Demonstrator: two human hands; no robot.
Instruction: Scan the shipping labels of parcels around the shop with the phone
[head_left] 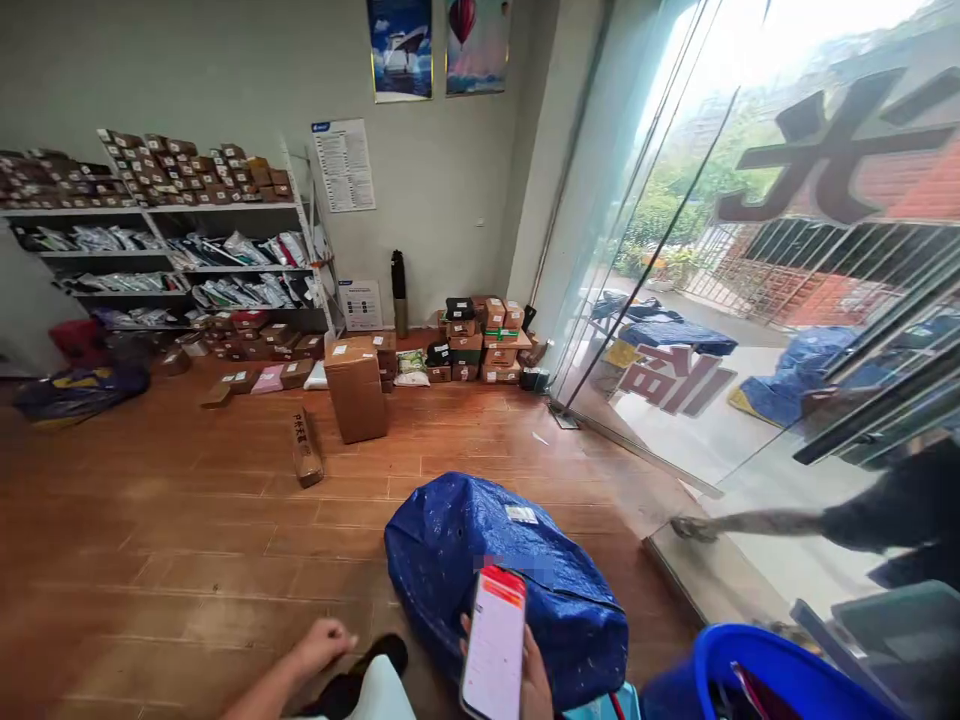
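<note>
My right hand [535, 672] is wrapped round a smartphone [495, 640], held upright with its lit screen facing me; the screen has a red band at the top. Behind the phone, a large blue woven tarp bag [442, 525] with a white label lies on the floor. At the lower left, my left hand [324, 643] hovers over the floor beside my dark shoe, its fingers curled in a loose fist. Nothing shows in it.
Shelves of parcels [217, 207] line the left wall. A tall carton [356, 390], a long narrow box [306, 447] and stacked boxes [501, 345] stand farther back. A blue bin [712, 650] is at lower right. Near the glass door, a person's arm [772, 522] reaches in from the right.
</note>
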